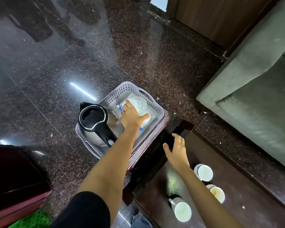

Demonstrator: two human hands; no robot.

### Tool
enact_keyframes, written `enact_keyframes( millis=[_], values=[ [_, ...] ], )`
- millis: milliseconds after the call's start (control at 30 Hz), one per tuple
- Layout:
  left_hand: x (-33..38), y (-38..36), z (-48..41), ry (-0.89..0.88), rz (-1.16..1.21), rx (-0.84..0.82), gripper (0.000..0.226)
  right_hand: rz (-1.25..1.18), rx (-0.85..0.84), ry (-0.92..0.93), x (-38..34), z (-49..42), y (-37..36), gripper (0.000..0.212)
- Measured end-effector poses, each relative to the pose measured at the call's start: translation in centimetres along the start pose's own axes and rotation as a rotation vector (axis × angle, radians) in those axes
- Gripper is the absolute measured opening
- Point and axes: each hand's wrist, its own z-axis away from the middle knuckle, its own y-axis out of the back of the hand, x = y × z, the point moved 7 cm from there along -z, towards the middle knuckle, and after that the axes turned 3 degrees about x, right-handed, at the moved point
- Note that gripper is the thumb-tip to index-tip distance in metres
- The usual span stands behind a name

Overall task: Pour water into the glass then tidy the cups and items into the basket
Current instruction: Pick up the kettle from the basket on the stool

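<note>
Head view: glass (139, 104) in left hand (131, 116) grip, inside basket (120, 92) (base hidden); right hand (176, 152) slack, empty.

One perforated grey basket (120, 94). Inside the basket: one steel electric kettle (95, 122), one clear glass (139, 103), and two blue-tipped items (119, 106) too hidden to name. Outside the basket, on its near right, three white cups (204, 173) (218, 194) (182, 211) on one dark table (237, 162). Two hands: one left hand (132, 117) in the basket, one right hand (176, 150) just outside it. One green sofa (253, 79), far right of the basket.
</note>
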Motion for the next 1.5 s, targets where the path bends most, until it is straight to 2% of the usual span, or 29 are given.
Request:
enact_keyframes(
  millis=[133,300,633,767,900,1033,1200,1367,1500],
  values=[
    [0.3,-0.4,-1.1,-0.018,-0.009,0.013,0.113,-0.002,0.011,-0.04,1.3,0.2,0.1,0.052],
    [0.4,-0.7,-2.1,-0.044,0.051,0.064,0.094,-0.001,0.028,-0.073,2.8,0.0,0.2,0.052],
    [1.4,1.4,-1.2,-0.111,0.216,0.159,0.084,-0.042,0.077,-0.047,3.0,0.3,2.2,0.051],
    [2.6,2.7,0.7,-0.131,0.297,0.236,0.09,-0.062,0.104,-0.04,3.2,1.0,3.7,0.052],
    [3.6,2.9,4.0,-0.174,0.365,0.258,0.096,-0.076,0.154,-0.028,3.8,2.4,5.6,0.051],
    [4.6,1.3,8.5,-0.209,0.392,0.209,0.095,-0.08,0.201,-0.04,5.4,4.5,7.7,0.05],
    [6.6,-1.7,16.0,-0.321,0.325,0.179,0.094,-0.112,0.276,-0.107,9.6,8.6,10.6,0.05],
    [8.3,-5.9,24.3,-0.485,0.228,0.09,0.093,-0.143,0.358,-0.187,14.9,14.4,13.5,0.049],
    [8.4,-9.7,31.4,-0.548,0.142,-0.003,0.093,-0.164,0.399,-0.259,19.3,19.8,14.9,0.049]
  ],
)
